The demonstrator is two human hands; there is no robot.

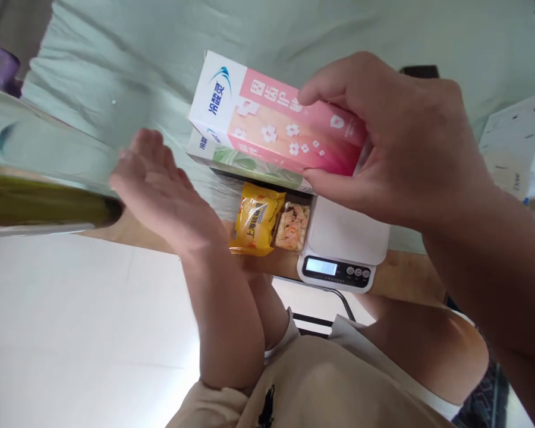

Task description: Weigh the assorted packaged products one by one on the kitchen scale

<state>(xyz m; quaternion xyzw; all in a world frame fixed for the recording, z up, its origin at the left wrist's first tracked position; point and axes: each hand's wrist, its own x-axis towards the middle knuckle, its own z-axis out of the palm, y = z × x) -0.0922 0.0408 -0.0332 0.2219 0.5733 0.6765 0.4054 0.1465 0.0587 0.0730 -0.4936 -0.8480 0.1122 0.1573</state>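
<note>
Right hand, large in the upper right of the frame, clamped on a pink-and-white box: fingers curled over the top edge, thumb pressed under the lower edge, grip closed firm on the box's right end. Box held tilted, white end up toward the upper centre, pink face with small white flower marks turned to the camera. Directly beneath it, touching or nearly so, a second box with a green leafy face, only its lower strip showing; whether the same grip takes in this one, impossible to tell. Left hand, left of centre, wide open, palm up and fingers spread flat, holding nothing, well clear of the boxes. Below the boxes, centre frame, a yellow snack packet lying just beside a small clear packet with pale, orange-flecked contents, the two touching. Right of those, a white kitchen scale, display and round buttons facing the lower edge of the frame. Pale green cloth across the whole upper part. Far left, a blurred glassy cylinder with yellowish liquid. Far right, a white carton, partly cut off. Beige sleeve along the bottom.
</note>
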